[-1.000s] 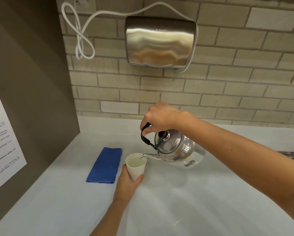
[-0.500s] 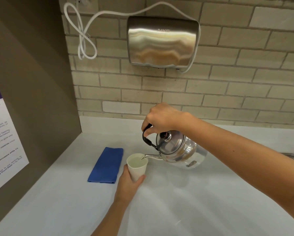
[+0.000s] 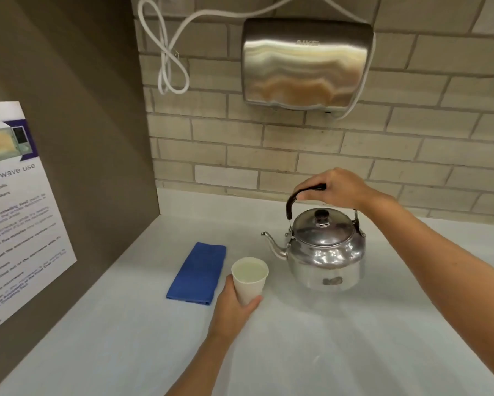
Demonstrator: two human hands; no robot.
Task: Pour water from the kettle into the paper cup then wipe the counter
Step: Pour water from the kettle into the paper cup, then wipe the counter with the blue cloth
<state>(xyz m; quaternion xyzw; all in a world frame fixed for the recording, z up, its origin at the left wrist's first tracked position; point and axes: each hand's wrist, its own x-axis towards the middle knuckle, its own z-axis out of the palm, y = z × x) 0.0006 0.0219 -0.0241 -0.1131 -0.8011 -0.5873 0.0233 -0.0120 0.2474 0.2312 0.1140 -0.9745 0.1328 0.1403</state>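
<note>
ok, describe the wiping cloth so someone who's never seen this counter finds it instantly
Start at the steel hand dryer on the brick wall and drop to the pale counter below. Left of the kettle and the paper cup, lying flat, is the cloth. It is the only blue, soft, folded item there; nothing is holding it.

- Even, soft indoor light; faint shadows only.
- Banded glare on steel wall dryer [image 3: 307, 62], highlights on kettle [image 3: 324, 248].
- Poster [image 3: 14, 212] text soft at left edge.
- Wide-angle bending at edges.
</note>
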